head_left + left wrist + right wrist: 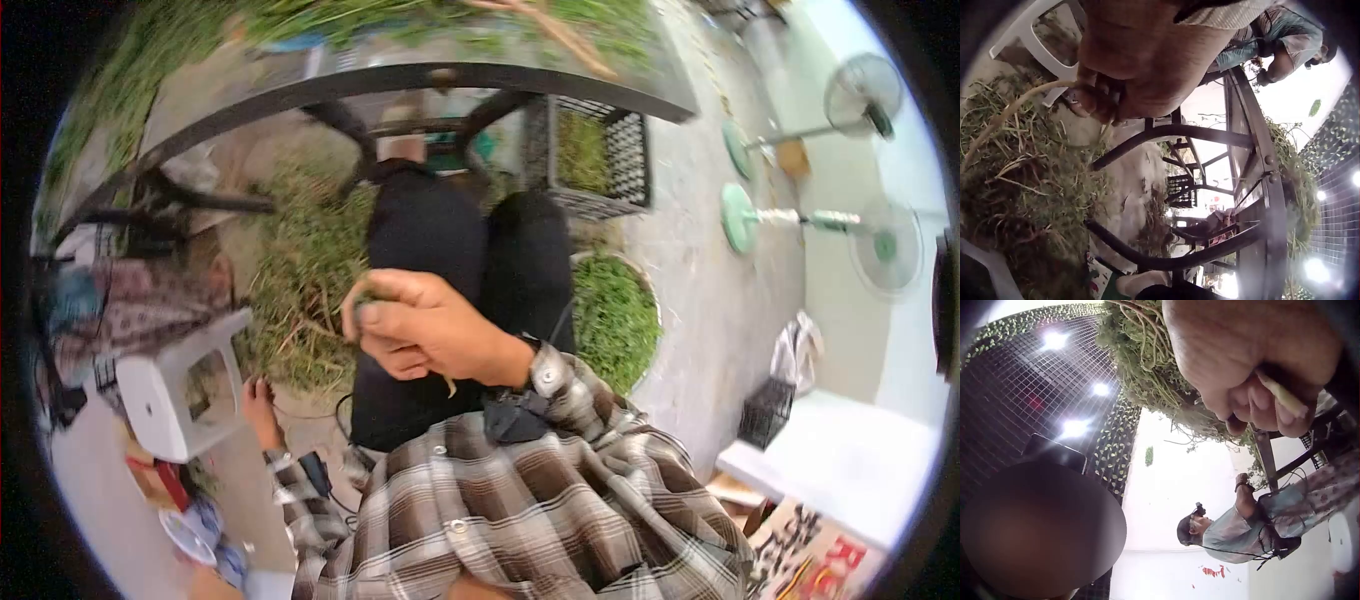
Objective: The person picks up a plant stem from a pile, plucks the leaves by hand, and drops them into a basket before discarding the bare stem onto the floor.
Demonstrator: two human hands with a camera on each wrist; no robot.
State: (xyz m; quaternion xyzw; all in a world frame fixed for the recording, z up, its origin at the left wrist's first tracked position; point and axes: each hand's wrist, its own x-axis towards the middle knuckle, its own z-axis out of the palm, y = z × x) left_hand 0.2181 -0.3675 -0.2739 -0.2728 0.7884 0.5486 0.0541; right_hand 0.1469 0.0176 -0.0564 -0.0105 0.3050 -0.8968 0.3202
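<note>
In the head view my right hand point(425, 325), with a watch at the wrist, is curled above the black trousers. It grips a plant stem; a bit of green shows between thumb and forefinger, and the pale stem end point(1288, 400) pokes out below the fist in the right wrist view. My left hand point(260, 408) is low at the left, beside a heap of plant cuttings point(305, 300). A thin tan stem point(1016, 106) arches from its bent fingers over the heap in the left wrist view; the palm hides part of the grip.
A dark-edged table point(420, 78) bears leafy plants in front. Beneath it stands a black crate point(630, 160). A tub of green leaves point(615, 320) is right of the legs, a white plastic stool point(165, 400) at left. Another person point(1229, 534) stands across the room.
</note>
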